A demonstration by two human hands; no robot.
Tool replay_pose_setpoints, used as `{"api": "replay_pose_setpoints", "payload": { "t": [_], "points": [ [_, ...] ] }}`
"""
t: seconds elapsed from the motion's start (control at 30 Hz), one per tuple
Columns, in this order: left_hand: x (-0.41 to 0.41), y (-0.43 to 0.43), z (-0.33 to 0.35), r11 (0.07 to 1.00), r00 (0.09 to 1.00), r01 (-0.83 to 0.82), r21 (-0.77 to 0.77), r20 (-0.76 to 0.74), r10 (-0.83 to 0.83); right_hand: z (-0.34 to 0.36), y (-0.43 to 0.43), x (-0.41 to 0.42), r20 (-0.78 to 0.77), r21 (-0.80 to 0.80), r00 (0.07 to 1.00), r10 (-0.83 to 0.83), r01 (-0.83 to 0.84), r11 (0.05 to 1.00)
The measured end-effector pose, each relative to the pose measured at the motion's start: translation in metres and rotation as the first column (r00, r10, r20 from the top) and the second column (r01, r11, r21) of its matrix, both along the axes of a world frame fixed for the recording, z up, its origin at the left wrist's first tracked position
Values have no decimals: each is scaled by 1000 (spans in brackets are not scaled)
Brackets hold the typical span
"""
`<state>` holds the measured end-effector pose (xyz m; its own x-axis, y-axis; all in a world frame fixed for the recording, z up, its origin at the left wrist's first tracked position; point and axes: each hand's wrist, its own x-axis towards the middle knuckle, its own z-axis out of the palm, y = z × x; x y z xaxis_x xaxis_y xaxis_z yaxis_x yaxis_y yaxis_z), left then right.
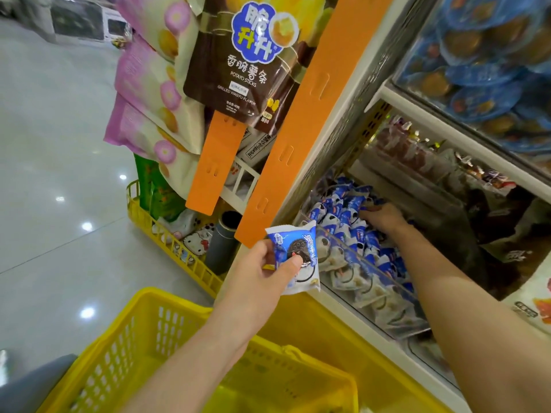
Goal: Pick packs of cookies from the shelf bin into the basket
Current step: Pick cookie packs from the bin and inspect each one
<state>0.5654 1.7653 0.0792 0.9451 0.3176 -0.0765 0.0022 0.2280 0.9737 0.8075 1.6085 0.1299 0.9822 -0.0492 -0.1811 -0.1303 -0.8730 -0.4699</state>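
My left hand (262, 275) pinches a blue-and-white cookie pack (298, 257) between thumb and fingers, held up above the yellow basket (143, 329). My right hand (383, 217) reaches deep into the clear-fronted shelf bin (396, 299), its fingers curled down among several blue-and-white cookie packs (343, 216). Whether those fingers hold a pack is hidden by the pile. The basket stands low in front of the shelf, under my left forearm.
An orange strip (301, 138) hangs beside the shelf post, with a brown potato-stick bag (238, 64) and pink snack bags (143, 114) clipped above. A second yellow basket (167, 234) of goods sits on the grey floor. Other snack bins fill the upper shelves (483, 70).
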Motion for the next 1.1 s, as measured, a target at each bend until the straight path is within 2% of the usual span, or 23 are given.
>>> {"api": "replay_pose_setpoints", "payload": {
  "t": [0.13, 0.23, 0.33, 0.5, 0.6, 0.7, 0.8, 0.9, 1.0, 1.1],
  "points": [
    [1, 0, 1, 1000, 1000, -3, 14, 4, 3, -2, -1, 2, 18, 127, 996, -93, 90, 988],
    [1, 1, 4, 1000, 1000, -2, -12, 1, 2, 2, -3, -5, 64, 100, 992, -105, 99, 990],
    [-1, 4, 7, 1000, 1000, -6, -31, -9, 6, 7, -6, -16, 202, 79, 977, -71, 56, 995],
    [-8, 5, 14, 994, 999, -39, -104, -39, 35, 26, -11, -49, 387, 298, 910, -149, 30, 954],
    [-14, 7, 15, 989, 997, -51, -140, -70, 42, 42, -13, -87, 501, 391, 851, -158, -60, 919],
    [-20, 6, 15, 978, 995, -35, -206, -103, 14, 54, -10, -135, 494, 465, 868, -44, -221, 857],
    [-25, 4, 18, 932, 994, 31, -360, -84, -65, 54, 2, -182, 210, 610, 959, 190, -280, 741],
    [-31, 4, 20, 893, 981, 180, -412, 1, -196, 42, 18, -213, 63, 678, 939, 337, -288, 676],
    [-36, 3, 20, 884, 966, 253, -393, 46, -255, 33, 26, -229, 113, 672, 903, 413, -376, 638],
    [-38, 3, 19, 911, 973, 228, -342, 44, -227, 34, 26, -229, 287, 482, 836, 467, -548, 684]
  ]
}}
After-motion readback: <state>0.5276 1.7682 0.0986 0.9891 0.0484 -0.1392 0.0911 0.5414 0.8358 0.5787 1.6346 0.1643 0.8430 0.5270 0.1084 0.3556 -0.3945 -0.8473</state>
